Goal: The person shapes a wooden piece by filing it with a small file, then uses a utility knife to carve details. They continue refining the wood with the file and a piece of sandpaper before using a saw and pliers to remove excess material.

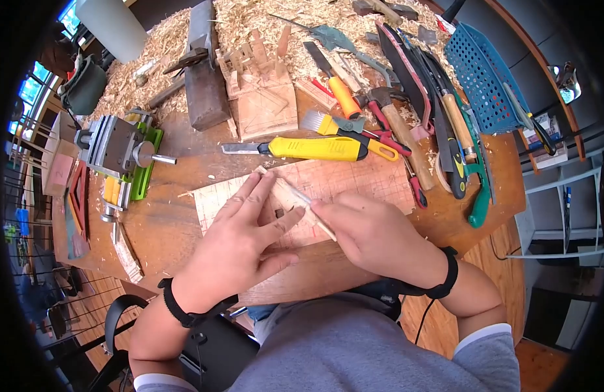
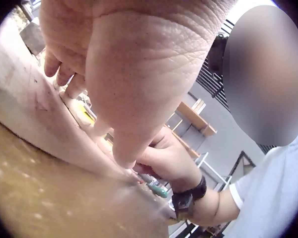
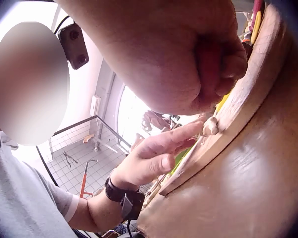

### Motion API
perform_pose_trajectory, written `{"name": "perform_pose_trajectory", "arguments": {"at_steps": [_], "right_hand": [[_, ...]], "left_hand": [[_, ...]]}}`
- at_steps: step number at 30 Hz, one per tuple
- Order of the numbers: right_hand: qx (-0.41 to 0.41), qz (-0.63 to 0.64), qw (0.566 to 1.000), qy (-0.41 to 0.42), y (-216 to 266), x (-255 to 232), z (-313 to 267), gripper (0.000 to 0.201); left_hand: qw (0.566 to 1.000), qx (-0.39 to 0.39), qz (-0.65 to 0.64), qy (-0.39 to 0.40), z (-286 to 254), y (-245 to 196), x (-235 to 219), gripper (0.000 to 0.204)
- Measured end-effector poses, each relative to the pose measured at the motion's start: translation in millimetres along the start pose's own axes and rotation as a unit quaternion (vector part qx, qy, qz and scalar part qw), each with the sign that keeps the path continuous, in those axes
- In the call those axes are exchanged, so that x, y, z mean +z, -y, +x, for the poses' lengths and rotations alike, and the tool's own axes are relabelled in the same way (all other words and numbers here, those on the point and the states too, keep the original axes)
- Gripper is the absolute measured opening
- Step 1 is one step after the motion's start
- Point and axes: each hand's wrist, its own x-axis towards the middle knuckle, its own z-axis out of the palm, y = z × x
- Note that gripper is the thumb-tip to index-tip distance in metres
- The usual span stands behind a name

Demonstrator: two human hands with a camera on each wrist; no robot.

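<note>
My left hand (image 1: pixel 243 232) lies across a flat wooden board (image 1: pixel 374 179) marked with pencil and red lines. Its extended fingers press a thin wooden stick (image 1: pixel 326 230) that slants over the board. On the stick's other side, my right hand (image 1: pixel 383 235) grips a tool whose red handle (image 3: pixel 210 64) shows inside the curled fingers in the right wrist view. A slim grey tip of that tool lies along the stick beside the left fingers. The tool's exact kind I cannot tell. A small dark square hole (image 1: pixel 279 213) shows in the board beneath the left hand.
Beyond the board lie a yellow utility knife (image 1: pixel 315 148), a brush (image 1: pixel 321 123), a hammer (image 1: pixel 400 121) and a green-handled saw (image 1: pixel 478 202). A vise (image 1: pixel 115 150) stands left. Wood shavings (image 1: pixel 249 19) cover the back, and a blue basket (image 1: pixel 481 78) sits at right.
</note>
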Motion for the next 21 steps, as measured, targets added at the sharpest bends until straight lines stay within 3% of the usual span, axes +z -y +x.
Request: {"name": "perform_pose_trajectory", "arguments": {"at_steps": [7,10,14,21], "right_hand": [[-0.076,-0.015,0.997,0.023,-14,4,17,0.036],[-0.064,-0.023,0.997,0.044,-12,5,8,0.036],[-0.025,-0.005,0.998,0.066,-6,4,15,0.039],[-0.025,0.022,0.998,0.057,-6,12,22,0.039]], "left_hand": [[1.000,0.007,-0.007,0.020,3,5,0,0.068],[0.999,-0.031,-0.009,0.017,1,4,1,0.068],[1.000,-0.023,-0.015,0.010,1,2,-1,0.067],[0.999,-0.011,-0.032,0.005,0,8,1,0.068]]}}
